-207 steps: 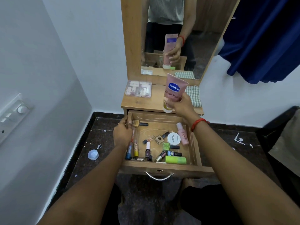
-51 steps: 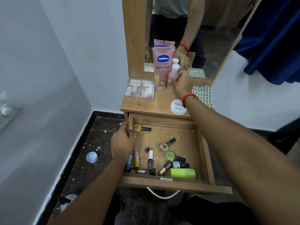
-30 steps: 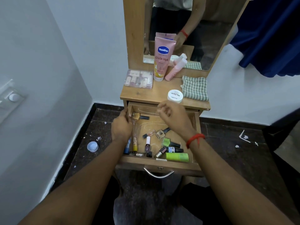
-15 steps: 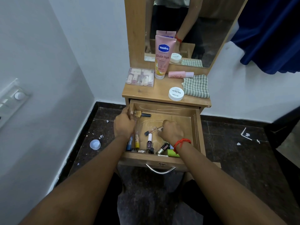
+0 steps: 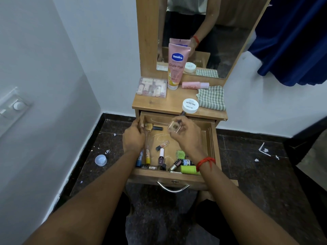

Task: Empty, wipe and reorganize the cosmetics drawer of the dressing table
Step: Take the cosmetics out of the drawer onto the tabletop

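Observation:
The wooden drawer (image 5: 213,144) of the dressing table stands pulled out. My left hand (image 5: 133,137) grips its left wall. My right hand (image 5: 185,135) is above the drawer's back part, holding a square beige nail polish bottle (image 5: 174,127) with a dark cap. Inside lie several small bottles: a gold nail polish (image 5: 150,127), a maroon one (image 5: 161,157), a green tube (image 5: 188,169) at the front. On the tabletop (image 5: 162,105) stand a pink Vaseline tube (image 5: 176,66), a fallen pink bottle (image 5: 194,85), a white round jar (image 5: 190,105), a clear makeup case (image 5: 152,87) and a checked cloth (image 5: 211,98).
A mirror (image 5: 221,32) rises behind the tabletop and shows the person's reflection. A white wall closes the left side, with a switch plate (image 5: 13,107). A small white cap (image 5: 100,160) and bits of litter lie on the dark floor. A blue curtain (image 5: 297,41) hangs at right.
My right hand reached into the drawer, took the square beige nail polish bottle and has lifted it toward the drawer's back. The pink bottle has toppled flat on the tabletop. My left hand stays on the drawer wall.

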